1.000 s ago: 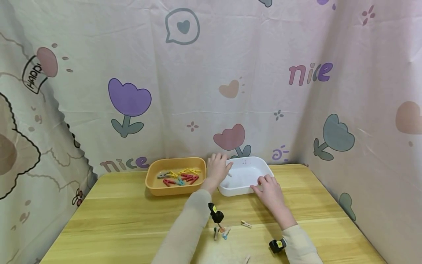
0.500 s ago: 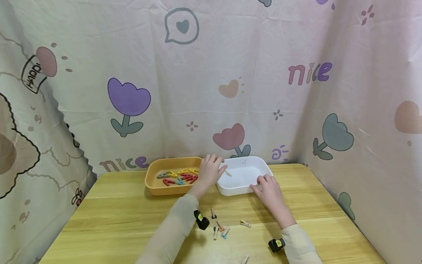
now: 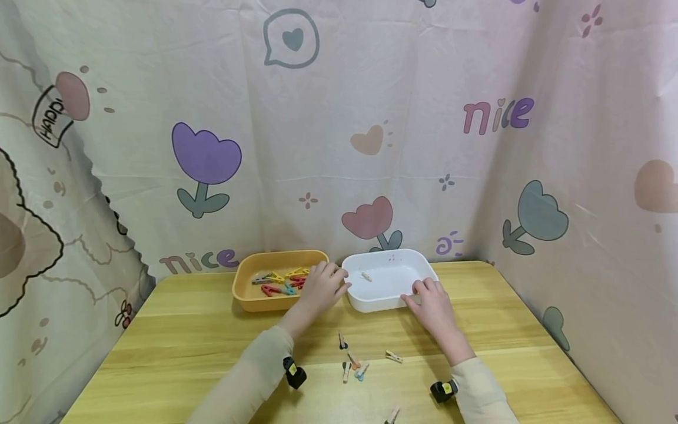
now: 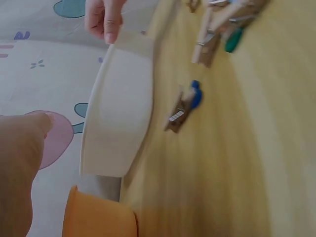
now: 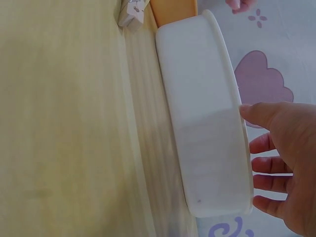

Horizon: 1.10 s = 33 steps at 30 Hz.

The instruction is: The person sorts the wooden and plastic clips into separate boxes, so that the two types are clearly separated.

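My left hand [image 3: 320, 287] hovers above the right front corner of the orange bin [image 3: 254, 304], its fingers loosely bent and holding nothing. Several red, yellow, grey and blue plastic clothespins [image 3: 271, 290] lie in that bin, some hidden by the hand. Beside it stands the white bin [image 3: 377, 304], with one small wooden clothespin [image 3: 366, 276] inside. At its front right corner my right hand [image 3: 433, 307] holds the rim, thumb [image 5: 254, 112] on the near side and fingers over the inside. The left wrist view shows part of my left hand [image 4: 19, 168] over the bins.
Several wooden clothespins with coloured ends lie on the table before the white bin, among them a dark-ended clothespin [image 3: 342, 341], a plain clothespin [image 3: 394, 356] and one clothespin [image 3: 392, 416] at the front edge of view. A patterned curtain [image 3: 296, 147] hangs behind.
My left hand has moved left from over the white bin to the orange bin's right side, uncovering the wooden clothespin in the white bin. The right hand stays at the rim.
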{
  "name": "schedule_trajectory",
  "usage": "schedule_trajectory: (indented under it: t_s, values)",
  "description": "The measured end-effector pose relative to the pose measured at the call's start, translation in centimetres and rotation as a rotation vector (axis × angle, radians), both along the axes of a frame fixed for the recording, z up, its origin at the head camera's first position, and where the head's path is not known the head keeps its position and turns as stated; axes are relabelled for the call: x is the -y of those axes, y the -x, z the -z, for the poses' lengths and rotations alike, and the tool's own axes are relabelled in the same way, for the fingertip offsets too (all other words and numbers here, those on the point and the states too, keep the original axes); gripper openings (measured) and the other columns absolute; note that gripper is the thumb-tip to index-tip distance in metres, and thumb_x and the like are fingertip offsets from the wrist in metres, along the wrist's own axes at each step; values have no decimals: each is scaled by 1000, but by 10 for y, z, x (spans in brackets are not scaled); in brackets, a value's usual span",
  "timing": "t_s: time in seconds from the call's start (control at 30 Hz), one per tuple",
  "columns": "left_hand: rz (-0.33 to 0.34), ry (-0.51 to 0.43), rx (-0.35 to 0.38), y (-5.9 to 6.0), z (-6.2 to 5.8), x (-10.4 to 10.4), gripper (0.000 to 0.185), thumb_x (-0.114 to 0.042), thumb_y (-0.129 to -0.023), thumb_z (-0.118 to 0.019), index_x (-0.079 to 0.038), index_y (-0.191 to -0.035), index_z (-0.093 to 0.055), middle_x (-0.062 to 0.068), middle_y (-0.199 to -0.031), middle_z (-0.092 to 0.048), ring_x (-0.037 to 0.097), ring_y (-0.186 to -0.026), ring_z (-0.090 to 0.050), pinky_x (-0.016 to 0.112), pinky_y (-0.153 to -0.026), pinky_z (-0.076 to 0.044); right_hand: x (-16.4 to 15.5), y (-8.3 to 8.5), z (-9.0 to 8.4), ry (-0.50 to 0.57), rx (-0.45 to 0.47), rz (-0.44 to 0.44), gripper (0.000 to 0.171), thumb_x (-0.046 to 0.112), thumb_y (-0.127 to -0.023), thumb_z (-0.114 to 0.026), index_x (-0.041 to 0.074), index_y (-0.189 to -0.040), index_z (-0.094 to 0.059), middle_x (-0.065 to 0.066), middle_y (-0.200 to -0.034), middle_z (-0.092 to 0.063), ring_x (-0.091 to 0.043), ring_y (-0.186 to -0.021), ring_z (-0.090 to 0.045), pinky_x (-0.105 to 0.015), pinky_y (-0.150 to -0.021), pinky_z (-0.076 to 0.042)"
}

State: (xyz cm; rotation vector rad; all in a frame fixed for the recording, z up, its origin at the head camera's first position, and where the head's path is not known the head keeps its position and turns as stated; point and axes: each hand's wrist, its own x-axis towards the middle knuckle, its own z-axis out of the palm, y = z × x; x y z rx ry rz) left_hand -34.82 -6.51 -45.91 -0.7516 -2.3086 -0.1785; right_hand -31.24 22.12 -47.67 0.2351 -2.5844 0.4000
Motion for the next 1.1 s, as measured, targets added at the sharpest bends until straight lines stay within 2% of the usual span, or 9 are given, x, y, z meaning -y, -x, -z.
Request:
schedule_trajectory:
  t_s: [0.17, 0.3, 0.43, 0.73, 1.1]
  values:
    - [55, 41, -15, -10, 3, 10, 23, -36, -87, -72, -17, -99, -70, 2, -96, -64, 20, -89, -54, 34, -79, -45, 1, -2, -1, 8, 23, -1, 31, 36, -84, -75, 9, -86, -58, -8, -90, -55, -30, -88, -52, -44, -78, -45]
    - [83, 59, 5, -20, 3, 17, 24, -34, -86, -73, -15, -101, -70, 2, -96, -64, 21, -91, -54, 35, -81, -45, 1, -3, -2, 9, 32, 0, 31, 36, -84, -74, 9, -87, -59, -8, -90, -55, -30, -89, -52, -44, -79, -45]
    - [121, 48, 3, -26, 6, 24, 24, -31, -84, -76, -15, -101, -70, 2, -96, -63, 20, -93, -54, 35, -81, -47, 1, -3, -3, 6, 32, 5, 31, 36, -84, -74, 9, -87, -58, -9, -90, -55, -30, -89, -52, -44, -79, -45]
    - [232, 99, -43, -38, 21, 34, 24, -29, -80, -80, -19, -100, -67, -2, -91, -59, 16, -87, -53, 32, -74, -46, 2, -3, -2, 8, 39, 7, 31, 36, -84, -74, 9, -88, -59, -9, -91, -55, -30, -89, -51, -44, -79, -45]
    - [276, 258, -37, -50, 28, 36, 22, -30, -81, -78, -24, -99, -67, -5, -93, -60, 15, -91, -54, 30, -78, -45, 2, -3, -3, 0, 46, 18, 31, 36, -85, -74, 9, -88, -58, -9, -91, -55, -29, -89, -51, -44, -78, -46]
